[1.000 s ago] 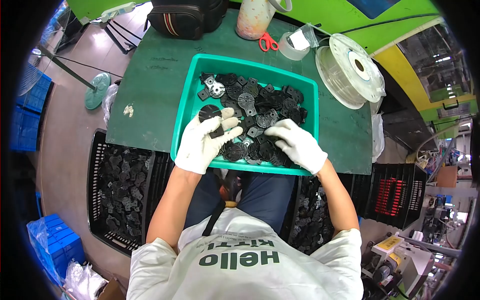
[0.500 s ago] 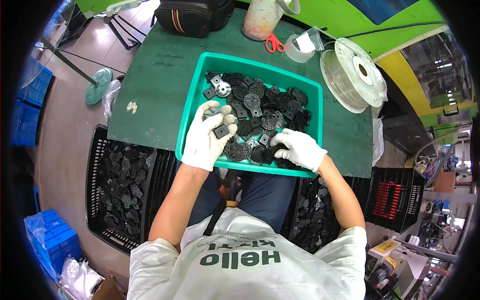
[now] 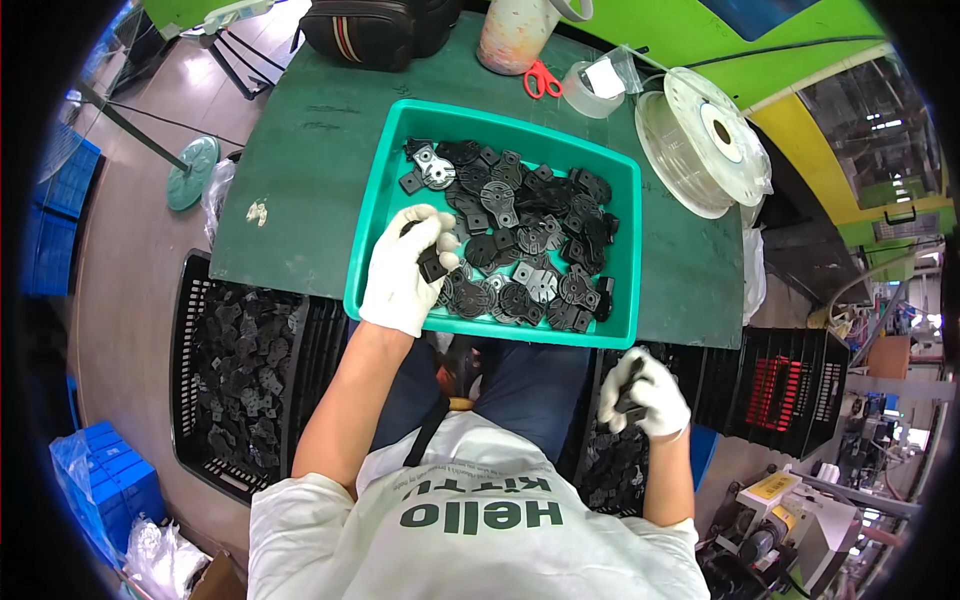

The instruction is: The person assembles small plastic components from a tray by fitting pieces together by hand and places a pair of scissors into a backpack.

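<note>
My left hand (image 3: 398, 278), in a white glove, is closed around a black plastic part (image 3: 431, 267) over the left side of a green tray (image 3: 352, 262). Fingers cover much of that part. Inside the tray lies a heap of flat black and grey plastic parts (image 3: 500, 203), rounded with a square tab. My gloved right hand (image 3: 652, 398) is beyond the tray's near right corner, above a bin of similar parts (image 3: 615, 470) beside my leg. Its fingers are closed on a black plastic part (image 3: 631, 385), slightly blurred.
A black crate (image 3: 187, 350) of parts stands at left; another black crate (image 3: 820, 390) is at right. On the green table (image 3: 290, 180) are a bag (image 3: 365, 40), red scissors (image 3: 542, 80), clear tape (image 3: 590, 92), a stained jug (image 3: 512, 38) and a large spool (image 3: 700, 140).
My right hand has moved out of the tray, toward me and right, carrying a black part over the bin. My left hand stays over the tray, its fingers curled tighter.
</note>
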Tool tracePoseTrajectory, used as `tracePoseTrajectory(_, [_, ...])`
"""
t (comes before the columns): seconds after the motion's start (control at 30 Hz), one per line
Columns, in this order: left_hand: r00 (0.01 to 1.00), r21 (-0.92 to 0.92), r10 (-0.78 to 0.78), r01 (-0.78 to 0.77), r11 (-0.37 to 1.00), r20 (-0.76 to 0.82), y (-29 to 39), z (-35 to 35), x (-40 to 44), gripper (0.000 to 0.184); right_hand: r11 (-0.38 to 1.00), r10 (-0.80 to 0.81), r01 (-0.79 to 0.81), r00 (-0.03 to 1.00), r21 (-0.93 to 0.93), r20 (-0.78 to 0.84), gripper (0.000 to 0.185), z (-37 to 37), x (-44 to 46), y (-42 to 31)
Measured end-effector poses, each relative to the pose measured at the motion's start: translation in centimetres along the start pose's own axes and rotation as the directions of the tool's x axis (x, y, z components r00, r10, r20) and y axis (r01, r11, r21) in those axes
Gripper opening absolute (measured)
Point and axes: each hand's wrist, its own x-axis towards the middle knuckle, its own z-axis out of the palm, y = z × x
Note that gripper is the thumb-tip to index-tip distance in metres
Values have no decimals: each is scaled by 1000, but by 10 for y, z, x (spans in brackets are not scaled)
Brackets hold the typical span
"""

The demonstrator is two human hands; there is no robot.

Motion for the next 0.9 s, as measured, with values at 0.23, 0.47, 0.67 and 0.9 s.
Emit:
tracePoseTrajectory(0.23, [964,689,-12,-182,701,267,-2,31,1,14,990,-101,109,991,94,-86,20,5,-4,34])
tracePoseTrajectory(0.47, [998,-24,32,-33,999,-47,-6,6,7,18,377,-506,201,862,-904,-20,31,39,96,-37])
tracePoseTrajectory(0.67, [982,-216,44,-84,973,-183,-3,-13,0,15,-393,-403,307,789,-866,463,25,47,172,-31])
tracePoseTrajectory(0.9, [974,-104,37,-62,993,-221,-6,-7,4,18,-562,-242,244,865,-790,439,24,54,184,-8])
